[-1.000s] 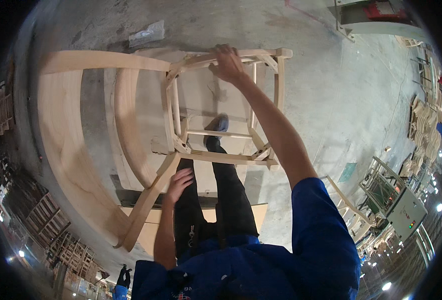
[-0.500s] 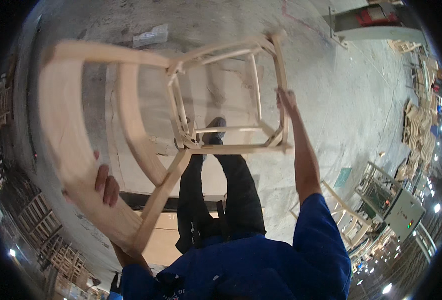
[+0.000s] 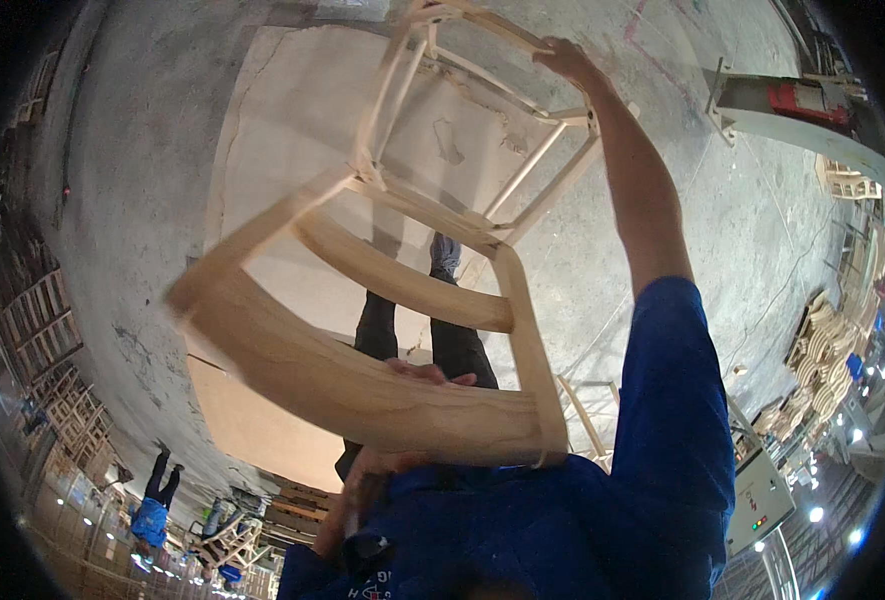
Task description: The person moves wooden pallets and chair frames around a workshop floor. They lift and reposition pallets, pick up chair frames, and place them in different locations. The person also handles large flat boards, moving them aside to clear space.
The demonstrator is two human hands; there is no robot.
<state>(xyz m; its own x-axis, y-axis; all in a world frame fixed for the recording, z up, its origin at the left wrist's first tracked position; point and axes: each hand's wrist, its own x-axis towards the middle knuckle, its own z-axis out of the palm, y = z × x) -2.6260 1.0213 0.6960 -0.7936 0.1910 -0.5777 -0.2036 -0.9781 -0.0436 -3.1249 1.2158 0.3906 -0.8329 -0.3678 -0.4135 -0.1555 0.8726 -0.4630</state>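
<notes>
Probably stiff, light chair frame (image 3: 430, 216) (bare wood), best held thus: left hand (image 3: 428, 374) gripping backrest (image 3: 442, 412), right hand (image 3: 568, 60) gripping seat rail (image 3: 502, 29).

A pale, bare wooden chair frame (image 3: 427, 215) hangs slantwise across the middle of the view, its backrest toward the lower edge and its open, four-sided seat frame (image 3: 552, 190) reaching the top edge. A broad, curved slat (image 3: 362, 405) with visible grain spans the outer ends of two posts (image 3: 528, 345); a narrower curved slat (image 3: 402, 282) joins them nearer the seat. Slim rods (image 3: 525, 172) run beside the seat rails. The broad slat's left end is blurred.
</notes>
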